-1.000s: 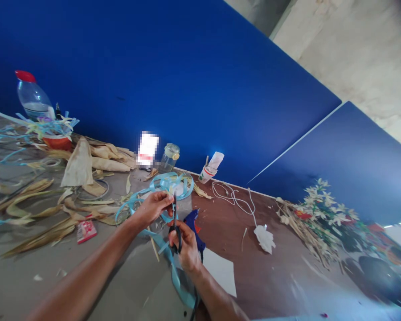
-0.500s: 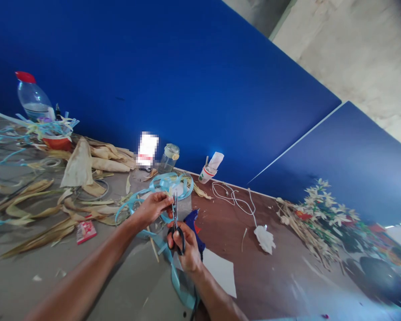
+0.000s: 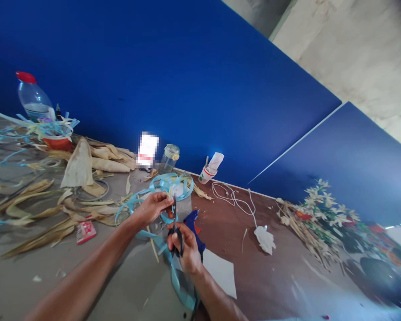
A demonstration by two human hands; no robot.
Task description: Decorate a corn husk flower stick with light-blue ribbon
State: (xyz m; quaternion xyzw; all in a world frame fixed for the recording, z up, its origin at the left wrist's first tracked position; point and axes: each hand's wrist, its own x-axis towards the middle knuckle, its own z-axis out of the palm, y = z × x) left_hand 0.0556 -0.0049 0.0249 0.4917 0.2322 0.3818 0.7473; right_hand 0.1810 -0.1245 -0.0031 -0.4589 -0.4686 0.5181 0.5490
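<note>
Scissors (image 3: 175, 218) in right hand (image 3: 189, 249): fingers curled round the black handles, blades nearly together, tips pointing away from the person. Left hand (image 3: 155, 207) just left of the scissors, thumb and fingers pinched on a pale piece (image 3: 170, 191) beside the blades; too small to identify. Blue ribbon (image 3: 174, 276) loops beyond the scissors and trails down on their near side. Stick (image 3: 153, 244) lies left of the scissors, glue gun (image 3: 195, 232) just right of them, paper (image 3: 220, 272) to their near right. Beyond the scissors: jar (image 3: 169, 160), and cup (image 3: 206, 175) further right. Well right of the scissors: white cable (image 3: 254, 214), tissue (image 3: 264, 240), then flowers (image 3: 324, 203). Left of the scissors: pink packet (image 3: 86, 232), dry husks (image 3: 105, 165); far left, red-capped bottle (image 3: 36, 99). All on the surface (image 3: 240, 285) except bottle, whose base is hidden, and the hand-held things.
</note>
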